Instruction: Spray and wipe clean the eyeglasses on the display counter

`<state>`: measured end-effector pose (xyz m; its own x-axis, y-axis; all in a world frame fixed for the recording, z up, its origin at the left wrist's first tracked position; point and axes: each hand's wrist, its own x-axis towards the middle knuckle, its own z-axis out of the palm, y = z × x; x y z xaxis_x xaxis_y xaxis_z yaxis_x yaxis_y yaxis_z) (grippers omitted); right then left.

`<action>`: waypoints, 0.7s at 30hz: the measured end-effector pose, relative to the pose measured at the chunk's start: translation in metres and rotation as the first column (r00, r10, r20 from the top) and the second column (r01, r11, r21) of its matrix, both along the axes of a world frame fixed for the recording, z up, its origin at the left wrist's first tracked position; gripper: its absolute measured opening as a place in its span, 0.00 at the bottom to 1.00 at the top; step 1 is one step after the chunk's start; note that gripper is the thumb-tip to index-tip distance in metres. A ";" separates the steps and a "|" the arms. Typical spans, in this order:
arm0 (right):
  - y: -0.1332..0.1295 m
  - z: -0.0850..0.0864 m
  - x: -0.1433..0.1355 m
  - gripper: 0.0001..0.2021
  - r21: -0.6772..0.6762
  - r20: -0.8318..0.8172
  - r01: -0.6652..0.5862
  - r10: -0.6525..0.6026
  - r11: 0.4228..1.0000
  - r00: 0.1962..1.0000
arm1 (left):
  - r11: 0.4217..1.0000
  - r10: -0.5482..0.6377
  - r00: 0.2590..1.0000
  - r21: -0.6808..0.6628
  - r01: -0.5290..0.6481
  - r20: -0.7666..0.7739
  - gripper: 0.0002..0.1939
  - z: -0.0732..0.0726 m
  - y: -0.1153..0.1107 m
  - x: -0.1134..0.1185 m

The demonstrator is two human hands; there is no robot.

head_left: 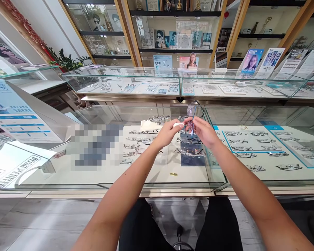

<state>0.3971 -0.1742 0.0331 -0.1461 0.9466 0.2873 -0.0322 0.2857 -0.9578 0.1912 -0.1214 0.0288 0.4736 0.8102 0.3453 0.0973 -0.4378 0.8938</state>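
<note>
The left hand (170, 131) pinches a small white piece (176, 124), its material too small to tell, between thumb and fingers, with its fingertips close to the eyeglasses; whether they touch is unclear. The right hand (206, 131) grips the dark, thin-rimmed eyeglasses with clear lenses (198, 109), raised above the glass-topped desk (146, 177) and tilted on edge. Below, rows of thin-framed spectacles (189, 152) lie over a pale surface and a navy panel (193, 161). A cream folded cloth (148, 126) lies beyond the left hand; a short gold-coloured bar (173, 174) lies nearer the person. At left stands a white-and-blue printed sign (23, 118); behind, a long glass display case (136, 75).
</note>
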 end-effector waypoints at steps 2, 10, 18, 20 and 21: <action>0.000 0.000 0.000 0.24 0.005 -0.011 -0.010 0.010 1.000 1.000 | 1.000 -0.012 1.000 0.005 0.012 -0.006 0.22 0.000 -0.001 0.000; -0.001 0.001 0.001 0.18 -0.022 -0.180 -0.066 0.061 0.998 0.982 | 0.997 0.075 0.991 -0.028 -0.072 0.114 0.24 0.008 0.009 -0.011; 0.003 -0.002 0.008 0.13 0.003 -0.269 -0.135 0.131 0.991 0.954 | 0.757 0.653 0.710 -0.209 -0.619 0.265 0.07 0.009 0.071 -0.067; 0.003 -0.001 0.009 0.12 0.014 -0.269 -0.147 0.146 0.989 0.952 | 0.632 0.774 0.600 -0.276 -0.724 0.200 0.05 0.003 0.085 -0.083; 0.003 -0.001 0.010 0.12 0.019 -0.269 -0.150 0.149 0.989 0.952 | 0.582 0.813 0.560 -0.279 -0.764 0.161 0.04 -0.001 0.091 -0.091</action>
<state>0.4067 -0.1716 0.0323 -0.2039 0.9204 0.3336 -0.3306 0.2560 -0.9084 0.0999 -0.0299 0.0273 -0.4643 0.8679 0.1767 0.1021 -0.1457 0.9840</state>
